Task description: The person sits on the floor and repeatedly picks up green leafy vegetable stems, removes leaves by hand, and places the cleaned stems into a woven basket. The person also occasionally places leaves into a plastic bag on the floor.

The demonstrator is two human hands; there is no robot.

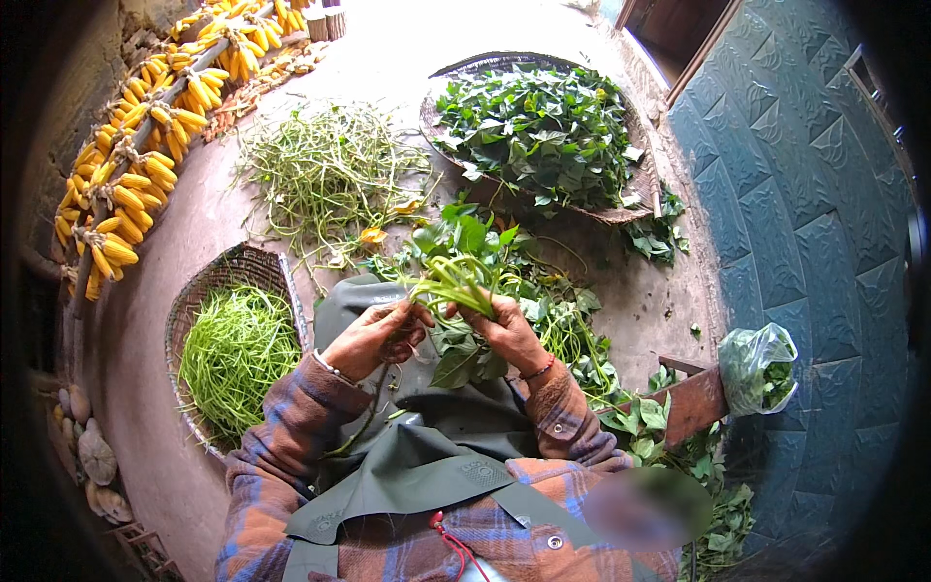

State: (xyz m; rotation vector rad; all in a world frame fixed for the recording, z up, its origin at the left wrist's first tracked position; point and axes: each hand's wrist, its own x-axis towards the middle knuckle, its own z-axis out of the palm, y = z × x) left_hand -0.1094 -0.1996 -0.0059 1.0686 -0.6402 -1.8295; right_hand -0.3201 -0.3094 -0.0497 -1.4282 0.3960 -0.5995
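In front of my lap, my right hand (503,331) grips a bunch of green leaf stems (454,280), their cut ends fanned toward the upper left. My left hand (382,331) is close beside it, thumb and forefinger pinched at the stem ends. A thin plant strip (417,355) hangs below its fingers; where it is held is partly hidden. Broad green leaves (462,360) show under the right hand, over the dark green waterproof apron (465,411). Beyond the hands lies a heap of leafy vines (465,233), resembling sweet potato greens.
A woven basket (294,291) of thin green stems (236,356) stands left. Ahead are a pile of pale vines (327,171) and a wide basket (644,167) of leaves (538,131). A wooden stool (694,407) and a leaf-filled plastic bag (756,367) are right. Corn cobs (131,196) hang left.
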